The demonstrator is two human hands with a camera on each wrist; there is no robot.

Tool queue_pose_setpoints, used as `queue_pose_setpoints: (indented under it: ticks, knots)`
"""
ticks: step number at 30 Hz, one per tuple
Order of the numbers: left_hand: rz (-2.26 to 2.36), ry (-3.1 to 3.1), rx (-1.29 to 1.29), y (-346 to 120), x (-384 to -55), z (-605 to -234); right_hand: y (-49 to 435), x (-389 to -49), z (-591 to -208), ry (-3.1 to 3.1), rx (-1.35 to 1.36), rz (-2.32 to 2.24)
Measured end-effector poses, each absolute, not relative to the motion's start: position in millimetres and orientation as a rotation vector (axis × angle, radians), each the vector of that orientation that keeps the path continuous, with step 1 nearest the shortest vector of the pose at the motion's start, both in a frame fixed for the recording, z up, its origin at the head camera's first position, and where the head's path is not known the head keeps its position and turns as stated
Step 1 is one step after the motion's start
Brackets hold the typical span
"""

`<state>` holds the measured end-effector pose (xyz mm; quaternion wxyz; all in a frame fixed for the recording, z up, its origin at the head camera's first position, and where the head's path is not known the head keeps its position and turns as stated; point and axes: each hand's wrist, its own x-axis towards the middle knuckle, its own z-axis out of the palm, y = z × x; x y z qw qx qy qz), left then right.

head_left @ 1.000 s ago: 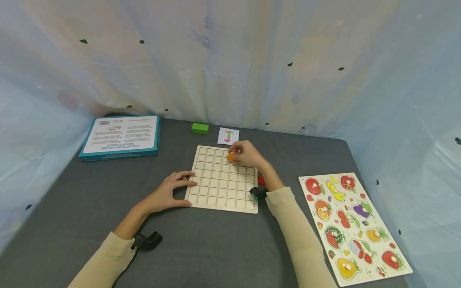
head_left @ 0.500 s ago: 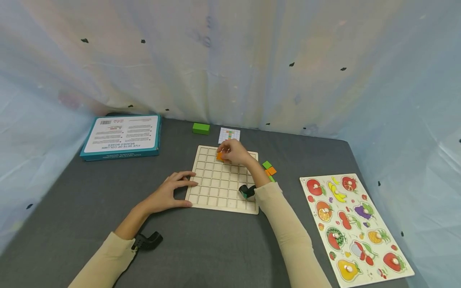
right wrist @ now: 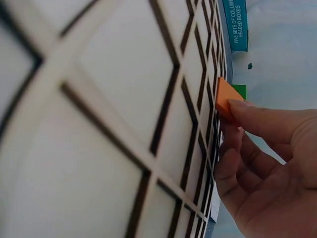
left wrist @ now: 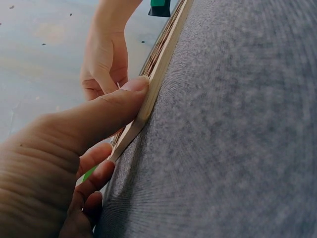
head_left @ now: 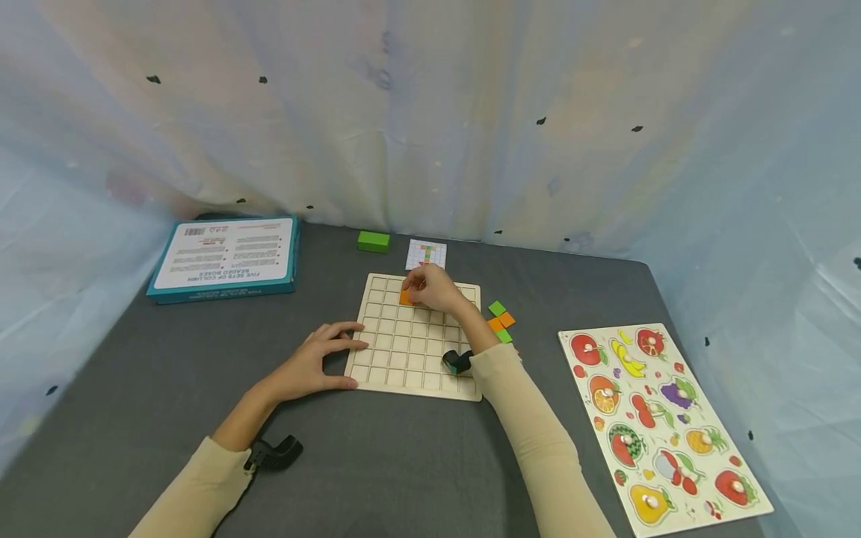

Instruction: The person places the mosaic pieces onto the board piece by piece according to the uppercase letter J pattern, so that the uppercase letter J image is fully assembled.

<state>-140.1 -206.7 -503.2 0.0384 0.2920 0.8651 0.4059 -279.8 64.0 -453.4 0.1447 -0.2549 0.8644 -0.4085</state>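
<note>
While the left grip (head_left: 316, 360) rests spread, the right grip's (head_left: 433, 290) fingertips (right wrist: 240, 109) pinch an orange tile (right wrist: 227, 94).

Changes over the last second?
The right hand, still pinching the orange tile, moved left along the far side of the board, uncovering loose tiles to the board's right. Unchanged: left hand at the board's left edge; box, green block and fruit puzzle in place.
</note>
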Motion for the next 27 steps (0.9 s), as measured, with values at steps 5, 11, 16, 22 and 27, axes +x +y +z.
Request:
queue_pose_setpoints:
  ticks: [5,11,16,22,27]
  knots:
    - [1.249,2.66,0.898,-206.4,-140.0,-504.9,64.8,-277.2,-454.7,2.531,-0.728,-1.138]
    - [1.242,2.669,0.906,-207.3,-140.9,-505.6,63.8,-274.9,-452.7,2.565,-0.722,-1.109]
    - [1.241,2.672,0.915,-207.6,-140.6,-504.7,62.6,-274.3,-452.8,2.595,-0.697,-1.09]
    - [1.236,2.673,0.924,-207.0,-139.9,-504.0,62.4,-272.9,-454.3,2.621,-0.669,-1.056]
    - [1.233,2.678,0.922,-206.3,-139.2,-504.6,64.2,-271.2,-455.0,2.631,-0.651,-1.066]
